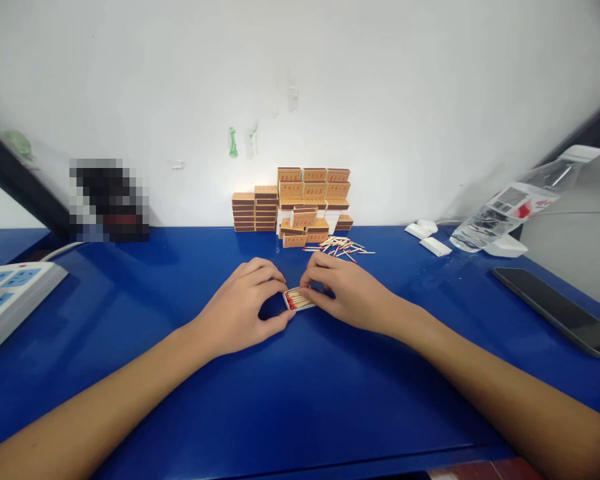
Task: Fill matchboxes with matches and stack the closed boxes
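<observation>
At the centre of the frame, a match tray (298, 300), already filled with red-tipped matches but not yet sleeved, is pinched between the curled fingertips of the left hand (240, 308) and right hand (347, 293), while loose matches (341, 247) lie unpacked just above, before stacked matchboxes (300, 200).

Our fingers (314, 283) partly cover the match tray (298, 301). We cannot identify the pixelated object (109, 199) at the table's (300, 400) back edge.
</observation>
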Tool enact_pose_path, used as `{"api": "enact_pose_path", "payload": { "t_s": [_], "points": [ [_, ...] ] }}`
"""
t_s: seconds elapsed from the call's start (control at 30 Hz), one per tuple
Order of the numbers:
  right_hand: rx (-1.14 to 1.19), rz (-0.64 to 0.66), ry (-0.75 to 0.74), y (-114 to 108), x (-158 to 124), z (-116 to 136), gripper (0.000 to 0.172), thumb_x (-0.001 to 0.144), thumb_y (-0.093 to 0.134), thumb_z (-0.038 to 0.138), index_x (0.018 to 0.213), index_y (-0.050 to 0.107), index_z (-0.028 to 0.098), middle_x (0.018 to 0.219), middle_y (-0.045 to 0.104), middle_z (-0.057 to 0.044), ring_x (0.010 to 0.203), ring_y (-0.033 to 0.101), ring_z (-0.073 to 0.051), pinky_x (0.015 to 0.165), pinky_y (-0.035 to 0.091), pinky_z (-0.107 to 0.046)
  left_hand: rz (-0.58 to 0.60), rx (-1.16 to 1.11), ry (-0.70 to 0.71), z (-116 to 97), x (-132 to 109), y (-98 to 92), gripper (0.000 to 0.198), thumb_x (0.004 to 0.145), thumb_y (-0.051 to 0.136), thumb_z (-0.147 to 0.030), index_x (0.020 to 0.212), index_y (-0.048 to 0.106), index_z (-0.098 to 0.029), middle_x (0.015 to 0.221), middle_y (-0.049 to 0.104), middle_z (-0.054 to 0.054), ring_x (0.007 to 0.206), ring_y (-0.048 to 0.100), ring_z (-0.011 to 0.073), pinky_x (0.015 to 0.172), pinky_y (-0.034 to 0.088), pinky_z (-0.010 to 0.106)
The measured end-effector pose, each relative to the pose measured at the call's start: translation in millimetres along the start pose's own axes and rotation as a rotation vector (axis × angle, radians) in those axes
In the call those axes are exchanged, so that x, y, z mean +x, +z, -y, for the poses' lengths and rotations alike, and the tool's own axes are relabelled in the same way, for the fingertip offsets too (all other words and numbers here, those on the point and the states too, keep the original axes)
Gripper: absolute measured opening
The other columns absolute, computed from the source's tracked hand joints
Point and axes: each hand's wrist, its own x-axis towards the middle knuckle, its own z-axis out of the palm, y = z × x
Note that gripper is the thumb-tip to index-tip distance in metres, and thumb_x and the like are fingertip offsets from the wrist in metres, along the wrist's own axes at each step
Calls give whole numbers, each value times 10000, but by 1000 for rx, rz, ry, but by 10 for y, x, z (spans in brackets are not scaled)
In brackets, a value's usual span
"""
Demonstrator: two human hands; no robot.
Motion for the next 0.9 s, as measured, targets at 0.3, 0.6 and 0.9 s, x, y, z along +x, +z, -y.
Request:
{"api": "enact_pose_path", "payload": {
  "t_s": [0.3,0.6,0.9],
  "points": [
    [-1,34,-108,-60,-5,61,214,1050,547,204,1109,752,219,1010,614,-65,842,613,-179,759,486,-324,-1,-24,-6,-7,4,-3,176,934,743,-322,1083,743,-227,1128,748,84,1180,631,299,1027,538,509],
    [-326,-101,112,-641,-84,-464,211,1014,554,254,1036,756,197,967,724,-92,785,647,-209,715,448,-336,-58,-52,-37,32,9,-5,189,938,744,-331,1091,743,-220,1143,760,83,1179,636,288,1037,544,512],
    [-290,102,397,-769,-204,-870,195,934,616,320,845,745,204,727,720,-35,616,581,-168,595,375,-305,-54,-48,-51,41,1,7,189,949,732,-352,1083,748,-220,1165,752,88,1178,634,286,1036,540,520]
  ]
}}
